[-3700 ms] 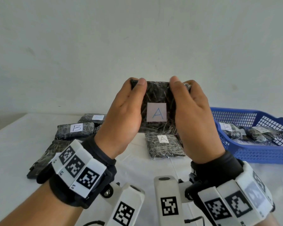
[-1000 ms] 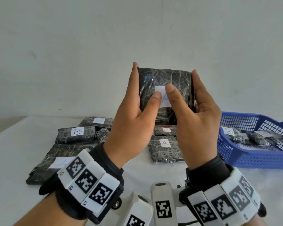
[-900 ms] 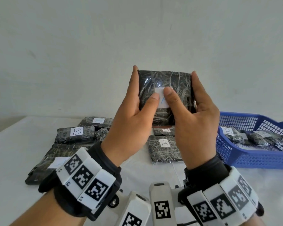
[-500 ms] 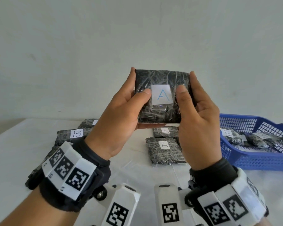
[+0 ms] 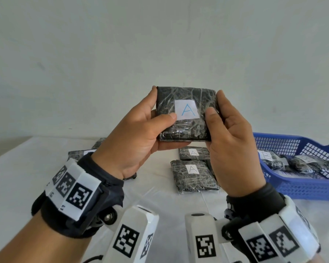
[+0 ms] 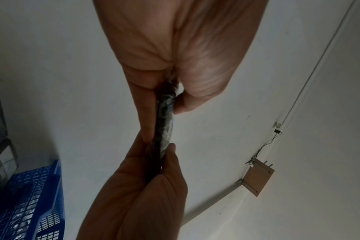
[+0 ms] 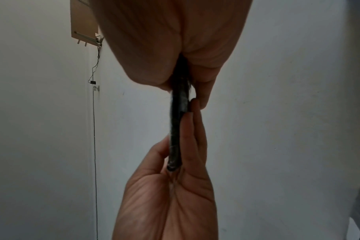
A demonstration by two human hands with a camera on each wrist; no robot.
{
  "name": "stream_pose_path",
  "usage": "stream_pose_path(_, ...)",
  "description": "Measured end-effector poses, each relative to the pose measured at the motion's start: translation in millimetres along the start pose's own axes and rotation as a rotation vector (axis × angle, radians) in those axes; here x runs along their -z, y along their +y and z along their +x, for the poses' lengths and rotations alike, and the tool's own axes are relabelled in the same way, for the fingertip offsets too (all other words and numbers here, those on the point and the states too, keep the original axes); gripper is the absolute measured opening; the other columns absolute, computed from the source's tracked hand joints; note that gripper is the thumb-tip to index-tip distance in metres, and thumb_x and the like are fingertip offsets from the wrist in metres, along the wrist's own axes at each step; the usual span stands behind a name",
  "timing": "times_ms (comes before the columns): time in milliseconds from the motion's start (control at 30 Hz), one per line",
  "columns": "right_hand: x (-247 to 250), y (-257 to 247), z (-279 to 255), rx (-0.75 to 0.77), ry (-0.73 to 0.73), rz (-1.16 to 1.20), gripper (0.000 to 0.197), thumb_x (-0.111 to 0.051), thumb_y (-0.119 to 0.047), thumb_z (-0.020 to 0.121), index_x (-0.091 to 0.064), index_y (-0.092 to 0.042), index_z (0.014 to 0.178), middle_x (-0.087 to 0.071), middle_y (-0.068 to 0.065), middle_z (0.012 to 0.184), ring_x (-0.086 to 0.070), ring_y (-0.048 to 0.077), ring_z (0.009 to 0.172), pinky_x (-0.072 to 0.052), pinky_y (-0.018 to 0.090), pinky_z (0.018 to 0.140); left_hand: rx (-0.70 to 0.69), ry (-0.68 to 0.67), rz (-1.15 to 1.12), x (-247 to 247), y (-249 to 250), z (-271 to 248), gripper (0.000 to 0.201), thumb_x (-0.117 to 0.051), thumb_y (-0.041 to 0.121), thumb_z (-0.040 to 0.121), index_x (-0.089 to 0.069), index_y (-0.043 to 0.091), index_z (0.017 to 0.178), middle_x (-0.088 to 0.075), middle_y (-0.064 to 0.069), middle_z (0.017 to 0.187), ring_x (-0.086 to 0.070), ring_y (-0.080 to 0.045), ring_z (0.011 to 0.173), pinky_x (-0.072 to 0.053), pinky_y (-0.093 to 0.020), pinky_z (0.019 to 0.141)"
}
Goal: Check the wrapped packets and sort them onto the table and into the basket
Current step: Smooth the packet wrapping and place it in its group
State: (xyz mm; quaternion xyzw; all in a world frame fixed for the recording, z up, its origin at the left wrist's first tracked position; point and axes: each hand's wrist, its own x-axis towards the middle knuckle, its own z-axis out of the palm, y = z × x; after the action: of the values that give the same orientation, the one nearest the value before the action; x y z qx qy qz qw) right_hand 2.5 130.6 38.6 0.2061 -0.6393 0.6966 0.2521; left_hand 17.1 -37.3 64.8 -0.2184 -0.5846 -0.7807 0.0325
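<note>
A black plastic-wrapped packet point(image 5: 186, 130) with a white label marked A is held upright in front of me, above the table. My left hand point(image 5: 141, 130) grips its left edge, thumb on the front, and my right hand point(image 5: 228, 133) grips its right edge the same way. The wrist views show the packet edge-on point(image 6: 163, 123) point(image 7: 178, 123), pinched between thumbs and fingers of both hands. Two more A packets point(image 5: 194, 177) point(image 5: 193, 153) lie on the white table point(image 5: 17, 177) below. The blue basket point(image 5: 302, 186) at right holds B packets point(image 5: 270, 158).
More dark packets point(image 5: 78, 154) lie at the table's left, mostly hidden behind my left wrist. A plain white wall rises behind the table. White tagged camera mounts point(image 5: 133, 238) stick out below both wrists.
The packet was turned and raised in my hands. Both thumbs have slid off the label toward the sides, so the A shows in full. The packet has come down slightly.
</note>
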Motion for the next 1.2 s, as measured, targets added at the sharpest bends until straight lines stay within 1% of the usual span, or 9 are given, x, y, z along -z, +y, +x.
stream_pose_path(100, 0.7, -2.6, -1.2, 0.036, -0.042, -0.079, 0.062, -0.056, -0.025, 0.105, -0.032, -0.014, 0.161, -0.067, -0.005, 0.139, -0.062, 0.007, 0.132, -0.049, 0.031, 0.113, -0.028, -0.056, 0.032, -0.6, 3.6, -2.0, 0.050, -0.061, 0.016, 0.093, -0.054, 0.023, 0.142, -0.077, -0.003, 0.113, -0.076, -0.017, 0.097, -0.063, -0.034, 0.073)
stream_pose_path(200, 2.1, -5.3, -2.0, 0.070, -0.045, -0.157, 0.075, -0.063, -0.026, 0.103, -0.024, -0.008, 0.165, -0.061, -0.011, 0.144, -0.057, -0.002, 0.134, -0.046, 0.023, 0.113, -0.038, -0.080, 0.045, 0.3, 2.3, -2.6, 0.055, -0.061, 0.006, 0.094, -0.051, 0.029, 0.142, -0.077, -0.004, 0.116, -0.075, -0.020, 0.100, -0.063, -0.031, 0.074)
stream_pose_path(533, 12.1, -7.8, 0.1, -0.009, -0.208, -0.138, 0.098, -0.075, -0.031, 0.086, -0.021, -0.015, 0.166, -0.058, -0.008, 0.151, -0.057, 0.006, 0.137, -0.046, 0.036, 0.117, -0.042, -0.101, 0.003, 7.1, 0.9, 1.4, 0.042, -0.060, 0.000, 0.095, -0.060, 0.019, 0.133, -0.078, -0.011, 0.107, -0.077, -0.024, 0.090, -0.063, -0.033, 0.073)
stream_pose_path(700, 24.0, -12.9, -1.9, 0.003, -0.257, -0.098, 0.098, -0.082, -0.034, 0.077, -0.032, -0.022, 0.161, -0.053, -0.024, 0.139, -0.056, -0.022, 0.118, -0.045, 0.002, 0.091, 0.098, -0.099, -0.177, 7.1, 4.4, 1.8, 0.041, -0.059, 0.004, 0.085, -0.064, -0.002, 0.125, -0.076, -0.022, 0.110, -0.077, -0.022, 0.087, -0.063, -0.026, 0.068)
stream_pose_path(800, 25.3, -9.5, -1.9, 0.074, -0.185, -0.142, 0.077, -0.075, -0.048, 0.072, -0.057, -0.020, 0.141, -0.063, -0.004, 0.134, -0.063, -0.005, 0.114, -0.049, 0.011, 0.090, 0.202, -0.128, -0.260, 5.1, 3.2, -0.4, 0.041, -0.061, 0.009, 0.079, -0.067, -0.008, 0.116, -0.076, -0.025, 0.108, -0.078, -0.029, 0.091, -0.064, -0.026, 0.071)
stream_pose_path(900, 22.8, -4.2, 1.6, 0.090, -0.088, -0.089, 0.054, -0.072, -0.048, 0.073, -0.073, -0.009, 0.110, -0.073, 0.011, 0.105, -0.067, 0.015, 0.093, -0.052, 0.022, 0.081, 0.212, -0.093, -0.167, 1.6, -7.0, 1.0, 0.034, -0.074, 0.015, 0.082, -0.071, -0.004, 0.110, -0.073, -0.020, 0.119, -0.074, -0.034, 0.107, -0.063, -0.035, 0.086)
stream_pose_path(1000, 19.0, -3.1, 3.3, 0.017, -0.054, -0.025, 0.048, -0.066, -0.050, 0.077, -0.073, -0.004, 0.092, -0.068, 0.005, 0.087, -0.063, 0.019, 0.091, -0.049, 0.041, 0.092, 0.144, -0.030, 0.039, -5.0, -17.5, 0.8, 0.085, -0.079, 0.047, 0.067, -0.058, 0.003, 0.136, -0.058, -0.009, 0.146, -0.057, -0.016, 0.130, -0.048, -0.044, 0.113)
stream_pose_path(1100, 10.4, -5.6, -0.2, -0.023, -0.048, 0.015, 0.044, -0.062, -0.055, 0.081, -0.068, -0.012, 0.079, -0.064, 0.011, 0.085, -0.062, 0.022, 0.091, -0.050, 0.050, 0.097, -0.012, 0.045, 0.038, -15.1, -22.4, -0.3, 0.050, -0.071, 0.058, 0.069, -0.073, 0.020, 0.101, -0.069, 0.004, 0.108, -0.062, -0.006, 0.109, -0.045, -0.043, 0.114)
stream_pose_path(1200, 1.9, -7.9, -5.3, 0.030, -0.079, -0.074, 0.060, -0.057, -0.056, 0.087, -0.060, 0.005, 0.090, -0.053, 0.033, 0.087, -0.054, 0.040, 0.080, -0.042, 0.048, 0.076, -0.104, 0.161, 0.059, -17.5, -23.9, 0.6, 0.044, -0.065, 0.059, 0.077, -0.075, 0.017, 0.086, -0.068, -0.009, 0.095, -0.066, -0.018, 0.098, -0.049, -0.052, 0.109)
